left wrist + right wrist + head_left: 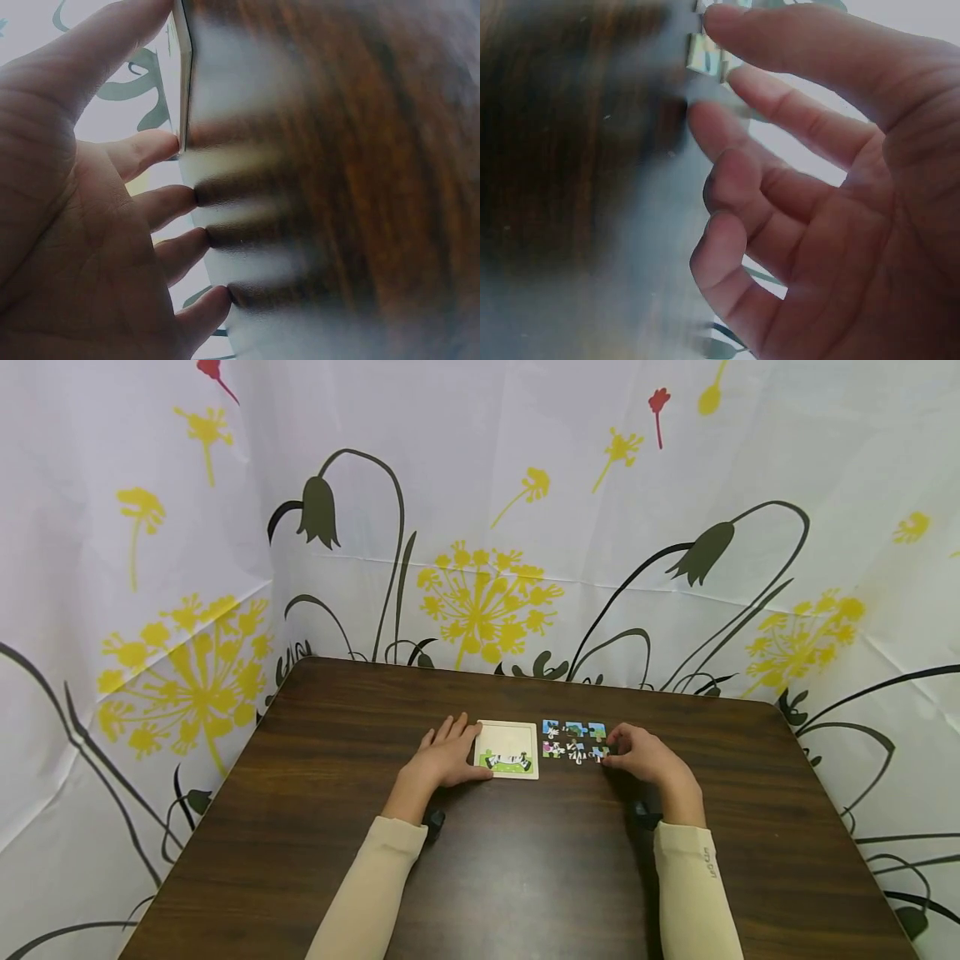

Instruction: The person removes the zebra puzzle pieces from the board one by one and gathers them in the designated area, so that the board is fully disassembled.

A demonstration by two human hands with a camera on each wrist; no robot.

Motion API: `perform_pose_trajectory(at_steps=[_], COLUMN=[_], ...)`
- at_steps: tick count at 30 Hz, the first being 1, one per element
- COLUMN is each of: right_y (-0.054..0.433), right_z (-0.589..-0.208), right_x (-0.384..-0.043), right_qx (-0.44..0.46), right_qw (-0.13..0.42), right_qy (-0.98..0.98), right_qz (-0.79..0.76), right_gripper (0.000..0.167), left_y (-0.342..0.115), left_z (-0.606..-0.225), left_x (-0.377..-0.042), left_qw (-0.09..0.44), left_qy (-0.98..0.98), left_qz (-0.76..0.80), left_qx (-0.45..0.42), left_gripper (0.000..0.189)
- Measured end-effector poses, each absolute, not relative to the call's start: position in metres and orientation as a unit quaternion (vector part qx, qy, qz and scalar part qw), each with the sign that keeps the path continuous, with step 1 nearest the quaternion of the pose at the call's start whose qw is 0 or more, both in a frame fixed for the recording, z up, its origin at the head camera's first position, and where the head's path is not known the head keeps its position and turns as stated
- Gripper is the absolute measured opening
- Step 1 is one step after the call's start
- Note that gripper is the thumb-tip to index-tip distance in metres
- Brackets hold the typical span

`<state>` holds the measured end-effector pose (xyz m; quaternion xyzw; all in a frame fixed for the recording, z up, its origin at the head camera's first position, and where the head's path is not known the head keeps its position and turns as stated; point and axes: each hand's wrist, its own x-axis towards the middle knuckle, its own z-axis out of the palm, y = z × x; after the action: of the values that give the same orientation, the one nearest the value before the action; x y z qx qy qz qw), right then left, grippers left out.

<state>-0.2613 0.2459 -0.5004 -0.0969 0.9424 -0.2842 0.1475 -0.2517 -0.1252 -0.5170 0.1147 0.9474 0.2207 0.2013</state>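
A square wooden puzzle tray (507, 735) lies on the table, with joined pieces showing green ground and black-and-white legs along its lower part. My left hand (444, 758) is spread at the tray's left side, thumb at the near corner and index fingertip at the far one. In the left wrist view the other fingertips (196, 319) rest on the tabletop. To the tray's right, loose jigsaw pieces (573, 729) lie in two rows. My right hand (647, 756) pinches a puzzle piece (706, 54) at the right end of the near row between thumb and index finger.
The dark wood-grain table (525, 868) has rounded far corners. A white curtain (480, 468) printed with yellow, red and green flowers hangs behind and beside it. Dark wrist devices (645, 815) show under both wrists.
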Motion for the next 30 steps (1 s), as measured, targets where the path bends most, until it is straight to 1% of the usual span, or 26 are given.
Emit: perform_pose_trajectory(at_steps=[5, 10, 14, 19, 25, 30], right_y=[0.249, 0.248, 0.248, 0.247, 0.247, 0.233], right_z=[-0.506, -0.508, -0.508, -0.506, -0.499, -0.496], right_x=[-0.264, -0.266, -0.267, -0.265, -0.262, -0.262], right_qx=[-0.096, -0.095, -0.099, -0.101, -0.101, -0.111], right_qw=[0.158, 0.155, 0.149, 0.149, 0.126, 0.116], right_qy=[0.938, 0.938, 0.941, 0.939, 0.937, 0.934], right_qz=[-0.293, -0.294, -0.289, -0.292, -0.310, -0.318], right_gripper=[0.027, 0.025, 0.025, 0.028, 0.027, 0.024], left_y=[-0.126, -0.127, -0.127, -0.126, -0.125, -0.125], left_z=[-0.514, -0.513, -0.519, -0.514, -0.505, -0.504], left_x=[-0.250, -0.249, -0.252, -0.249, -0.243, -0.242], left_qw=[0.199, 0.187, 0.187, 0.191, 0.190, 0.189], left_qy=[0.947, 0.947, 0.946, 0.948, 0.948, 0.949], left_qz=[0.221, 0.229, 0.233, 0.227, 0.225, 0.221], left_qx=[0.117, 0.122, 0.121, 0.119, 0.122, 0.122], left_gripper=[0.097, 0.096, 0.097, 0.096, 0.095, 0.095])
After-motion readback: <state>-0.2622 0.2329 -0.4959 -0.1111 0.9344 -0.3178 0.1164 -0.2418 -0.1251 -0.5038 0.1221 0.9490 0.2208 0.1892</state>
